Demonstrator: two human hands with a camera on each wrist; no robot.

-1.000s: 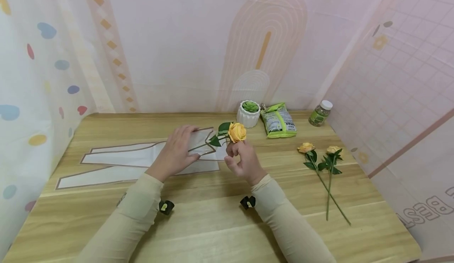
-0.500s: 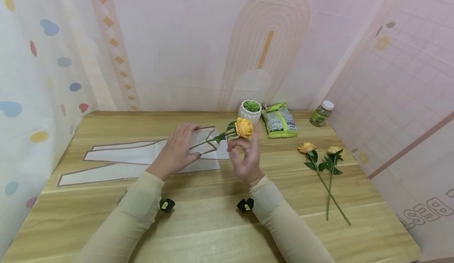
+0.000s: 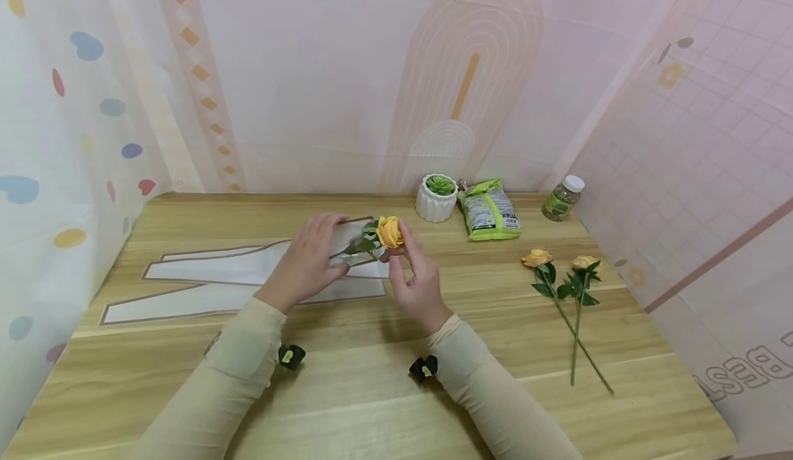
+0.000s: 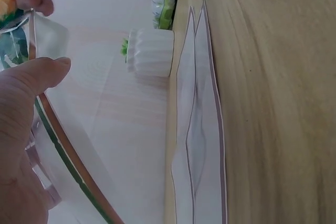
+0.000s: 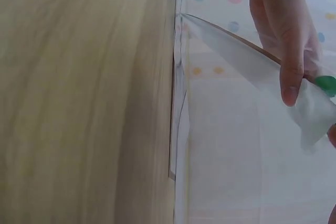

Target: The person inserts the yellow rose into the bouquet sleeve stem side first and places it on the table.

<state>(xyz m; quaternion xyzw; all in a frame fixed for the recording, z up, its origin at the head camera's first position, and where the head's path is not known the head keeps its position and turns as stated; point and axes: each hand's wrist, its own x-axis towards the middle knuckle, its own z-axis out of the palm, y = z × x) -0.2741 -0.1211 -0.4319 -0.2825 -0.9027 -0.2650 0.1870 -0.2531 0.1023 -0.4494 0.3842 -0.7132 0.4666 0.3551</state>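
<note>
In the head view, my left hand (image 3: 303, 260) grips a translucent white flower sleeve (image 4: 79, 177) with a brown border, its thumb lying over the near side. One yellow rose (image 3: 389, 232) lies with its leaves and stem in the sleeve, its bloom at the open end on the right. Against the bloom's right side rests my right hand (image 3: 418, 281), fingers extended and thumb a little apart below. The left wrist view shows those fingertips beside the bloom and the sleeve's edge. The lower part of the stem is hidden behind my left hand.
More brown-edged white sleeves (image 3: 186, 305) lie flat on the wooden table (image 3: 347, 391) to the left. A potted succulent (image 3: 436, 202), a green packet (image 3: 489, 212) and a lidded jar (image 3: 560, 200) stand at the back. Two yellow roses (image 3: 576, 329) lie crossed on the right.
The rose has moved left and deeper into the sleeve. My right hand has followed it, its fingers straightening from a curled pose. My left hand has hardly moved.
</note>
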